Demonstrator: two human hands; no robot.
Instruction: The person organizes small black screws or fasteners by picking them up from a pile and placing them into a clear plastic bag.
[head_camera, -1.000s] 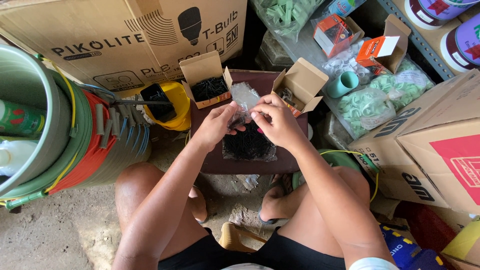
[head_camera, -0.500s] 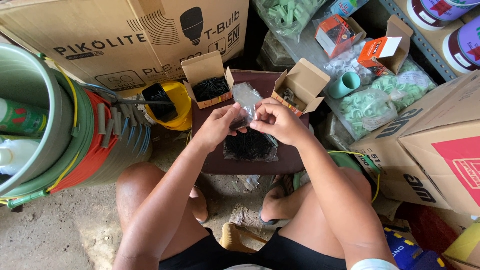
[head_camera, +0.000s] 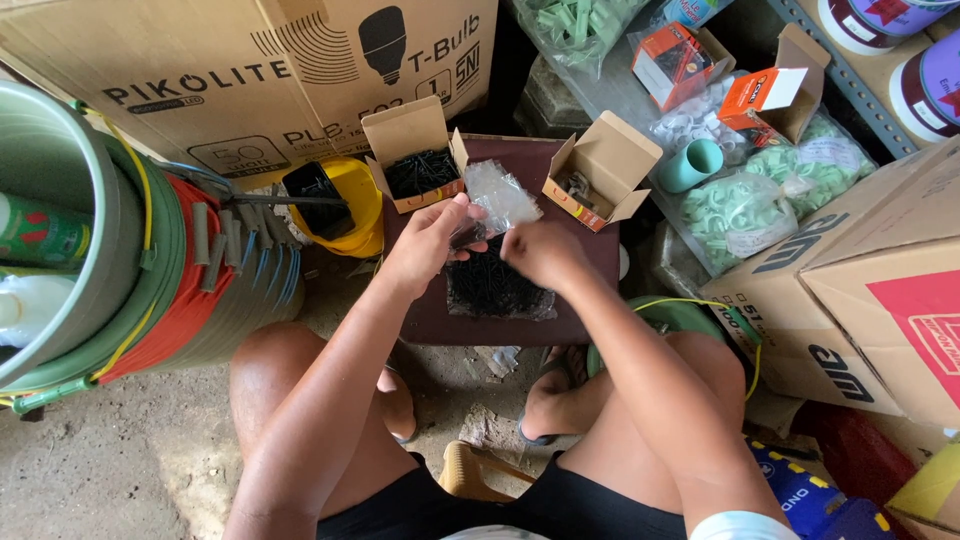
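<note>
My left hand (head_camera: 428, 243) holds a small clear plastic bag (head_camera: 503, 197) by its lower end, above a dark brown board (head_camera: 590, 262). My right hand (head_camera: 545, 253) is closed right beside it, fingers pinched near the bag's mouth; what it pinches is too small to tell. Under both hands lies a clear bag of small black screws (head_camera: 497, 290). An open cardboard box of black screws (head_camera: 420, 172) stands at the board's far left corner. A second open cardboard box (head_camera: 598, 182) with a few metal pieces stands at the far right corner.
A green bucket ringed with coloured hoses (head_camera: 130, 260) stands left, a yellow container (head_camera: 345, 205) next to it. Large cardboard cartons (head_camera: 260, 70) are behind and at right (head_camera: 870, 290). Bags of green plastic parts (head_camera: 745, 205) and small orange boxes (head_camera: 770, 95) lie far right.
Both hands have shifted slightly lower and leftward over the board, the right hand closing in next to the left. The clear bag stays in the left hand.
</note>
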